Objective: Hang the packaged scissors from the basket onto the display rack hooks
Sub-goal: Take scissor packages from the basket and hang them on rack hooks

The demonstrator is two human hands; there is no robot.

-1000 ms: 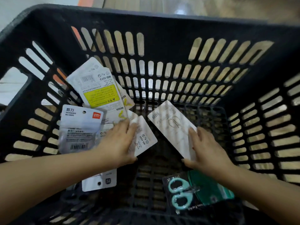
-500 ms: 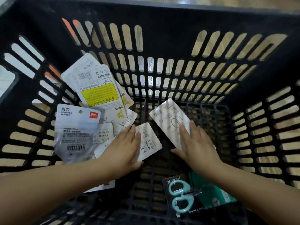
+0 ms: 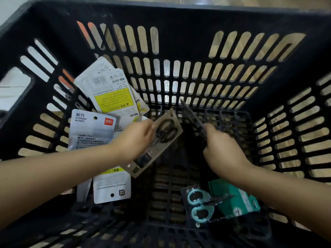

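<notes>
Head view: you're looking down into a black slotted basket, both arms reaching in.

Your left hand pinches a tan card pack of black-handled scissors by its left edge. The pack is tilted, face up, lifted off the pile near the basket middle; its lower end overlaps a white pack with a yellow strip.

Your right hand has its fingers curled round a second pack, seen edge-on as a thin dark sliver pointing up toward the far wall. Its face is not readable from this angle.

The two held packs are near each other but apart, with a gap between them.

More packs in the basket:
- a white pack with a yellow warning panel leans in the far-left corner, with other cards behind it
- a grey-white pack with a red logo sits just left of your left forearm, partly hidden by it
- a pack with teal-handled scissors on a green and black card lies on the basket floor at the near right, under your right forearm

Wood floor shows through the slots.
</notes>
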